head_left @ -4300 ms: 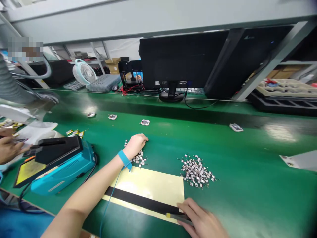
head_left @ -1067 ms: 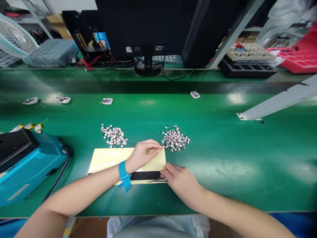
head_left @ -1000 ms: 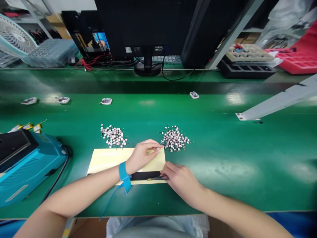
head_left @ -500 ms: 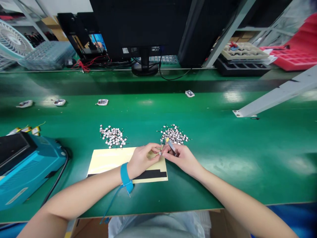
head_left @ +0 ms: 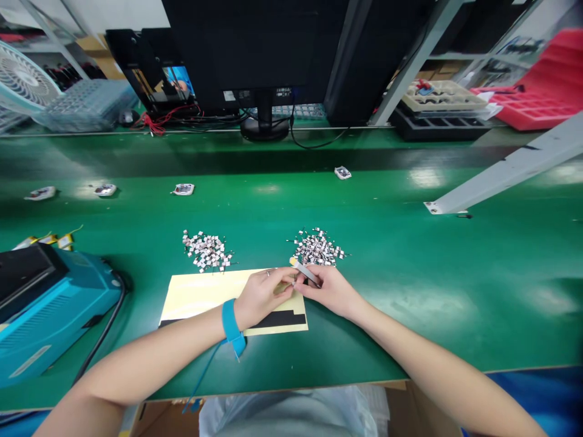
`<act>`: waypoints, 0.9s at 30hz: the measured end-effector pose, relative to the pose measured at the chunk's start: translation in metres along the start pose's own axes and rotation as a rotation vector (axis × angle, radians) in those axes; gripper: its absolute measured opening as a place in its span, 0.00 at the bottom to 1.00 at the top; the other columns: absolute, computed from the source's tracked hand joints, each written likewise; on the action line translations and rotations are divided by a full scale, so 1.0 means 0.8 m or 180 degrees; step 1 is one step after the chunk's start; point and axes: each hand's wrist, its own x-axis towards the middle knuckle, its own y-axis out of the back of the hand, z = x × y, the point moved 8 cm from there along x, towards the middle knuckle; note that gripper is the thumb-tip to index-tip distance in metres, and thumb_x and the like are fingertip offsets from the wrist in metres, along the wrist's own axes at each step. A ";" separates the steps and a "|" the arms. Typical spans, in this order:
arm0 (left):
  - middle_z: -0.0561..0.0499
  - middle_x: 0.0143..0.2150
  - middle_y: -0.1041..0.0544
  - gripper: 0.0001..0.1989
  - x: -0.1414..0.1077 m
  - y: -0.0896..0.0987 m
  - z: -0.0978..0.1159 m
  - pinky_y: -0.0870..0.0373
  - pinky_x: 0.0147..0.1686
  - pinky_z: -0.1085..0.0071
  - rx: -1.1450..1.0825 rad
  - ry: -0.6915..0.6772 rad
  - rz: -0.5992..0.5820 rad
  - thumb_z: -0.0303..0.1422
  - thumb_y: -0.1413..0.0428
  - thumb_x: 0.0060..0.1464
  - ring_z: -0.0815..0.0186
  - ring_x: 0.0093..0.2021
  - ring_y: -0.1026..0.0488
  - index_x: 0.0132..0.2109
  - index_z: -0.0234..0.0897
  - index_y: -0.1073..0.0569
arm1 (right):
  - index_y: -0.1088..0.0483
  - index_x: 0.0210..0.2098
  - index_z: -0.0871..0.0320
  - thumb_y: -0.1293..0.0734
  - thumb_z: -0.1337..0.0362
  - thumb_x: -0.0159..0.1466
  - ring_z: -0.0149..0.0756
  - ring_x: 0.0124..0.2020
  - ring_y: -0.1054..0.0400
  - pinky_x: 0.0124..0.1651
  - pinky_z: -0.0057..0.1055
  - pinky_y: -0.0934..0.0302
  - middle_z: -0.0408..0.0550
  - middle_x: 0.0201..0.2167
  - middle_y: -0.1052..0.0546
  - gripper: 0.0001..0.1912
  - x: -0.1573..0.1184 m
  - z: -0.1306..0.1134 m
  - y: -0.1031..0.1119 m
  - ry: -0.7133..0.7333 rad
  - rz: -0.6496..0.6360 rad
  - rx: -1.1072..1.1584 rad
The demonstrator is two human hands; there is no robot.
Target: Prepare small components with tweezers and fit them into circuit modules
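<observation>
Over the right end of a yellow sheet (head_left: 195, 294) with a black strip, my two hands meet at the fingertips. My left hand (head_left: 260, 294), with a blue wrist strap (head_left: 232, 328), pinches a small white part (head_left: 294, 284), mostly covered by fingers. Closed around a flat grey tool with a yellow end (head_left: 304, 271) is my right hand (head_left: 334, 290); its thumb and fingertip also reach the small part. The tool's other end is hidden in the hand. Just beyond the hands lies a pile of small white parts with dark leads (head_left: 317, 247).
A second pile of similar parts (head_left: 207, 250) lies beyond the sheet. A teal machine (head_left: 59, 315) stands at the left. Several white-cased devices, one a white case (head_left: 342, 173), lie farther back. A monitor stand (head_left: 264, 124) and a slanted metal post (head_left: 501, 164) rise behind.
The tool in my right hand has swung left and lies flatter, its yellow end now nearer my left fingers. Both hands keep their place; the whole view has shifted slightly.
</observation>
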 end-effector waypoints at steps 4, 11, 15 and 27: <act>0.52 0.34 0.22 0.12 -0.001 -0.001 0.004 0.29 0.35 0.77 -0.0023 -0.0064 -0.0059 0.26 0.48 0.51 0.70 0.33 0.25 0.44 0.38 0.36 | 0.34 0.21 0.63 0.34 0.65 0.48 0.23 0.17 0.54 0.21 0.23 0.60 0.35 0.13 0.44 0.06 0.002 0.007 0.001 -0.0162 0.0044 0.0205; 0.52 0.33 0.23 0.09 0.000 0.005 0.000 0.29 0.33 0.78 -0.0179 0.0001 0.0061 0.27 0.48 0.51 0.70 0.32 0.25 0.41 0.37 0.35 | 0.37 0.23 0.62 0.32 0.59 0.48 0.25 0.23 0.41 0.28 0.24 0.48 0.41 0.21 0.33 0.13 0.003 0.008 0.005 -0.0152 -0.0054 0.0818; 0.51 0.35 0.23 0.08 -0.006 -0.003 0.005 0.29 0.35 0.76 -0.0052 -0.0133 -0.0012 0.27 0.51 0.53 0.69 0.34 0.25 0.42 0.37 0.35 | 0.36 0.24 0.62 0.31 0.60 0.47 0.22 0.18 0.52 0.22 0.22 0.56 0.36 0.16 0.41 0.12 0.002 0.001 0.003 -0.0167 0.0067 0.0459; 0.45 0.40 0.25 0.12 0.043 0.112 -0.116 0.33 0.41 0.67 0.2217 0.1037 -0.1170 0.21 0.48 0.48 0.60 0.42 0.28 0.41 0.34 0.30 | 0.30 0.30 0.59 0.37 0.63 0.56 0.30 0.21 0.40 0.24 0.25 0.47 0.44 0.21 0.33 0.06 -0.015 -0.014 0.033 0.0633 0.0136 -0.2241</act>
